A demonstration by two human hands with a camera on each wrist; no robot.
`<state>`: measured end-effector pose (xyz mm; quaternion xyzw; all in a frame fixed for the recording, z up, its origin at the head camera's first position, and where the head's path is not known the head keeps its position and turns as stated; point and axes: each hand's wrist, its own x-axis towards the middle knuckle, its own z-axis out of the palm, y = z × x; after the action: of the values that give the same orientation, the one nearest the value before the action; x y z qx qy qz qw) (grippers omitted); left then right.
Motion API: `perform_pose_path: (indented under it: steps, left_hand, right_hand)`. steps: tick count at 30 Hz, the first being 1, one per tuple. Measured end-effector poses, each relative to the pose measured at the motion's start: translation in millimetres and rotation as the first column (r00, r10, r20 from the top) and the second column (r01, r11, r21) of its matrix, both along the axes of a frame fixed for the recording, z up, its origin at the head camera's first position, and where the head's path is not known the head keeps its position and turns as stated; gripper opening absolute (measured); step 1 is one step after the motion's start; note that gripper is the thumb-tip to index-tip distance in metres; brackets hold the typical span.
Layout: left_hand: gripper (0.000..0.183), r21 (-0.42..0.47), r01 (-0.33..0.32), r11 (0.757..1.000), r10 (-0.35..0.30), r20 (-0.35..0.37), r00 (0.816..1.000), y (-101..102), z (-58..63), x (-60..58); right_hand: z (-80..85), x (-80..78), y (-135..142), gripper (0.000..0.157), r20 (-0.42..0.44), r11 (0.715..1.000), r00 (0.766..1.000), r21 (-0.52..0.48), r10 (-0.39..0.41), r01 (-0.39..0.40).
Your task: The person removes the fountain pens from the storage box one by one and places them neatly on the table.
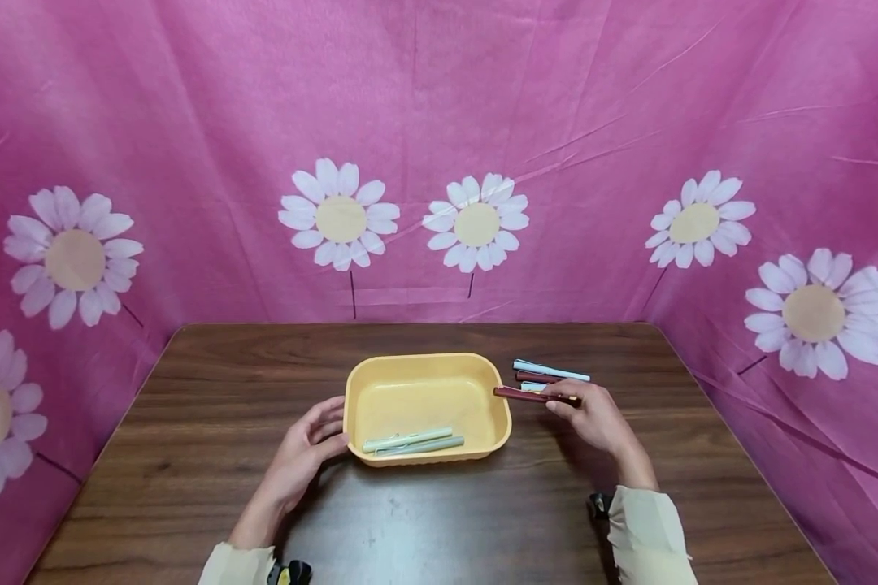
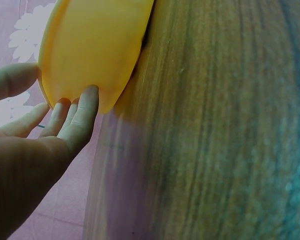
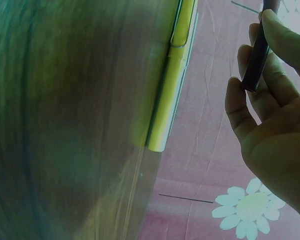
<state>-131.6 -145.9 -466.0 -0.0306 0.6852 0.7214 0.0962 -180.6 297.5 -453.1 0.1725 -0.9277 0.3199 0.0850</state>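
My right hand point(image 1: 593, 413) pinches a dark red pen point(image 1: 518, 394) between thumb and fingers, its far end level with the right rim of a yellow plastic basin point(image 1: 428, 363). The right wrist view shows the same dark red pen point(image 3: 257, 60) in the fingers. My left hand point(image 1: 309, 447) touches the basin's left side; in the left wrist view its fingers lie loosely against the outer wall and the thumb meets the rim. Inside the basin, a pale green pen point(image 1: 407, 439) and a grey-green pen point(image 1: 428, 445) lie side by side near the front.
Right of the basin lie a light blue pen point(image 1: 556, 370) and another dark red pen point(image 1: 532, 377), with more pens partly hidden by the right hand. A yellow pen point(image 3: 165, 100) shows in the right wrist view. Pink flowered cloth point(image 1: 410, 81) surrounds the brown wooden table point(image 1: 263, 366).
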Motion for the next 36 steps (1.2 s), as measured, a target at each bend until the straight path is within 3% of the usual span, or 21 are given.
perform_pose_path:
  steps: [15, 36]
  left_hand:
    - [0.057, 0.010, -0.003, 1.000, 0.003, -0.002, 1.000, 0, 0.6, 0.5]
    - [0.056, 0.004, 0.002, 1.000, -0.002, -0.004, 1.000, 0, 0.3, 0.4]
  right_hand:
    - [2.3, 2.1, 15, 0.016, -0.007, 0.997, 0.999, 0.057, -0.045, 0.045]
    - [-6.9, 0.4, 34, 0.015, 0.095, 0.986, 0.991, 0.144, -0.097, 0.083]
